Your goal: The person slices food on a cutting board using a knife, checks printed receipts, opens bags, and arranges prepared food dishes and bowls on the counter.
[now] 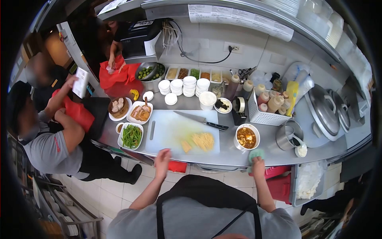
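My right hand [258,166] grips a green cloth [256,153] at the counter's front edge, just below a white bowl of brown stew with pale cubes [246,137]. My left hand [162,162] is raised in front of the cutting board [171,123], its fingers loosely extended and nothing seen in them. On the board lie a pile of thin pale-yellow shreds [203,141] and a small separate piece [186,146]. A knife with a black handle [216,126] rests across the board's upper part, its handle past the right edge.
Left of the board stand dishes of green beans [131,136] and sliced meat [141,113]. Stacked white saucers [190,85] line the back. To the right are a bottle basket [264,118] and a metal pot [288,137]. Two people [47,143] stand at the left.
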Demonstrator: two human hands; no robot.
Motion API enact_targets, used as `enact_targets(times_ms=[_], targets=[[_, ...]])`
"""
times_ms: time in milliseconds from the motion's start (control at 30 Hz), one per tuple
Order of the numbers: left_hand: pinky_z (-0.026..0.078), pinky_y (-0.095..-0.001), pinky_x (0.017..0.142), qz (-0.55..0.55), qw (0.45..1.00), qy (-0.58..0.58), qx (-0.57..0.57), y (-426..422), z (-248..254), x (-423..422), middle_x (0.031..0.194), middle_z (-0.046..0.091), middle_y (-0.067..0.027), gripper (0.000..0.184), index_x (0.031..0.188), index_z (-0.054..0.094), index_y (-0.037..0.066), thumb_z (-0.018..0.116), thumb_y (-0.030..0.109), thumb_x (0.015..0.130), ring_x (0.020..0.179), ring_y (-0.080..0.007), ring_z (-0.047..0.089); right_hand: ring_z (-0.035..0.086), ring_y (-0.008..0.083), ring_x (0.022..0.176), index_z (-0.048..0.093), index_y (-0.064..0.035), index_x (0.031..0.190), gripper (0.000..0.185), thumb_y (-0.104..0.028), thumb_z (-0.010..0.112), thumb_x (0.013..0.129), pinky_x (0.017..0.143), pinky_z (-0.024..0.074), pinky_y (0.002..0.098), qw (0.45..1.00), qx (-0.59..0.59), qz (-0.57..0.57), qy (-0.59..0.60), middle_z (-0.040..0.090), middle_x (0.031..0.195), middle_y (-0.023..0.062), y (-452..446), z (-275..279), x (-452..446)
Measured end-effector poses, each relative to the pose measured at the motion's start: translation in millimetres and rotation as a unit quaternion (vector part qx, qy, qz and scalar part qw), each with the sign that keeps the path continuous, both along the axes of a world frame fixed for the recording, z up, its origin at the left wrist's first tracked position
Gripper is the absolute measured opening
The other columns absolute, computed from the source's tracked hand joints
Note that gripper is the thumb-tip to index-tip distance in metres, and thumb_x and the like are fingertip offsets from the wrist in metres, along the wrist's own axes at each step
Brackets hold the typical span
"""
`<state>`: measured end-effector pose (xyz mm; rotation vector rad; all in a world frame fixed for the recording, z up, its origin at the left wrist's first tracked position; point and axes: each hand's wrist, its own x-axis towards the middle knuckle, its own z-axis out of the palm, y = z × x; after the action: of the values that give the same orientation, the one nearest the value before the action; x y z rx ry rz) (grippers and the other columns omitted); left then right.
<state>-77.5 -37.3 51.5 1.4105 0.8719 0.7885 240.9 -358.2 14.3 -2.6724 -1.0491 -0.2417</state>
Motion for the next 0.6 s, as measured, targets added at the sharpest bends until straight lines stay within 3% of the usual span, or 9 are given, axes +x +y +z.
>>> enact_targets(times_ms=[33, 100, 167, 200, 233, 300, 433, 533, 600], targets=[[0.047, -0.0244, 0.069, -0.070, 0.995, 0.032, 0.065, -13.9, 5.5, 20.2, 0.100, 0.055, -0.0050, 0.034, 0.113, 0.050, 0.005, 0.059, 0.011, 0.081, 0.085, -0.0128, 0.055, 0.054, 0.0311, 0.072, 0.059, -0.0084, 0.083, 0.026, 0.006, 0.054, 0.062, 0.065, 0.0452, 0.0399, 0.998, 0.020, 0.038, 0.047, 0.055, 0.083, 0.0110, -3.9, 1.9, -12.2], [0.048, -0.0271, 0.077, -0.247, 0.968, 0.025, -0.026, -49.8, 28.5, 57.8, 0.113, 0.048, -0.0081, 0.047, 0.121, 0.045, 0.007, 0.063, 0.012, 0.078, 0.088, -0.0149, 0.055, 0.056, 0.0288, 0.074, 0.060, -0.0067, 0.087, 0.031, 0.009, 0.057, 0.060, 0.066, 0.0457, 0.0371, 0.974, 0.095, 0.110, 0.176, 0.057, 0.083, 0.0104, -10.8, 4.0, -33.0], [0.044, -0.0321, 0.087, -0.396, 0.911, 0.032, 0.109, -81.1, 10.8, 92.9, 0.128, 0.036, -0.0117, 0.061, 0.129, 0.038, 0.013, 0.067, 0.016, 0.075, 0.103, -0.0203, 0.050, 0.058, 0.0262, 0.076, 0.060, -0.0055, 0.090, 0.032, 0.010, 0.059, 0.062, 0.067, 0.0462, 0.0345, 0.942, 0.140, 0.165, 0.257, 0.059, 0.084, 0.0091, -11.8, 17.0, -47.4], [0.042, -0.0321, 0.090, -0.451, 0.884, 0.045, 0.113, -99.6, 17.2, 104.6, 0.132, 0.032, -0.0119, 0.065, 0.129, 0.038, 0.013, 0.069, 0.018, 0.073, 0.106, -0.0221, 0.048, 0.058, 0.0226, 0.081, 0.059, -0.0044, 0.092, 0.032, 0.010, 0.060, 0.064, 0.069, 0.0462, 0.0315, 0.873, 0.211, 0.094, 0.429, 0.059, 0.087, 0.0068, -10.2, 31.8, -55.2], [0.046, -0.0311, 0.083, -0.472, 0.877, -0.032, 0.081, -116.9, 16.7, 117.1, 0.121, 0.044, -0.0123, 0.059, 0.124, 0.046, 0.014, 0.070, 0.024, 0.071, 0.103, -0.0234, 0.050, 0.058, 0.0189, 0.086, 0.059, -0.0033, 0.095, 0.032, 0.010, 0.062, 0.066, 0.071, 0.0461, 0.0286, 0.765, 0.261, 0.021, 0.588, 0.060, 0.090, 0.0045, -5.6, 47.1, -64.5], [0.047, -0.0305, 0.067, -0.428, 0.897, -0.003, 0.108, -141.4, 22.9, 133.9, 0.096, 0.057, -0.0111, 0.039, 0.099, 0.060, 0.007, 0.072, 0.018, 0.064, 0.079, -0.0199, 0.057, 0.055, 0.0138, 0.088, 0.058, -0.0010, 0.095, 0.028, 0.010, 0.060, 0.069, 0.073, 0.0452, 0.0251, 0.659, 0.427, 0.075, 0.615, 0.058, 0.095, 0.0031, 9.4, 78.9, -88.5], [0.045, -0.0306, 0.055, -0.367, 0.920, 0.017, 0.136, -146.5, 16.6, 140.5, 0.077, 0.061, -0.0098, 0.029, 0.081, 0.062, 0.004, 0.070, 0.013, 0.055, 0.062, -0.0165, 0.057, 0.056, 0.0136, 0.084, 0.058, 0.0004, 0.091, 0.027, 0.012, 0.061, 0.068, 0.073, 0.0450, 0.0251, 0.608, 0.447, 0.041, 0.655, 0.059, 0.091, 0.0050, 10.8, 76.4, -103.4], [0.045, -0.0269, 0.055, -0.412, 0.902, 0.081, 0.097, -151.5, 28.7, 128.5, 0.082, 0.061, -0.0081, 0.023, 0.086, 0.061, 0.001, 0.068, 0.007, 0.065, 0.065, -0.0133, 0.056, 0.057, 0.0128, 0.075, 0.060, -0.0001, 0.084, 0.022, 0.013, 0.061, 0.067, 0.071, 0.0450, 0.0245, 0.654, 0.422, 0.067, 0.625, 0.060, 0.081, 0.0049, 4.7, 59.0, -95.1], [0.051, -0.0268, 0.061, -0.415, 0.882, -0.045, -0.218, -152.6, 21.9, 116.2, 0.088, 0.062, -0.0072, 0.018, 0.091, 0.061, 0.001, 0.063, 0.007, 0.074, 0.072, -0.0138, 0.060, 0.056, 0.0122, 0.075, 0.060, -0.0004, 0.084, 0.021, 0.012, 0.061, 0.067, 0.070, 0.0449, 0.0244, 0.672, 0.430, 0.065, 0.599, 0.060, 0.080, 0.0044, -2.1, 62.2, -85.4]])
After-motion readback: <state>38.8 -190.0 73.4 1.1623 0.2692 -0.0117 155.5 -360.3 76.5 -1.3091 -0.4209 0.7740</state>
